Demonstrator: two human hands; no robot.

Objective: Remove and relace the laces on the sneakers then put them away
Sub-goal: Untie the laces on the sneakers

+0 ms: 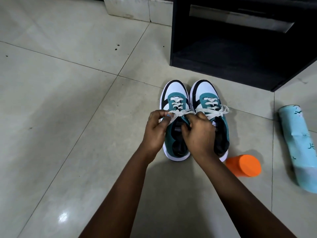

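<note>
Two teal, white and black sneakers stand side by side on the tiled floor, toes pointing away from me. The left sneaker (173,93) has white laces (176,104) threaded through its eyelets. My left hand (155,130) pinches one end of that lace at the top of the tongue. My right hand (199,133) pinches the other end, and the lace is stretched between them. The right sneaker (204,91) is laced too, with its white lace ends (217,110) lying loose across its top.
A black cabinet (240,54) with an open lower shelf stands just behind the sneakers. An orange cap (244,165) and a light blue spray can (298,148) lie on the floor to the right. Bare tiles (60,100) spread to the left.
</note>
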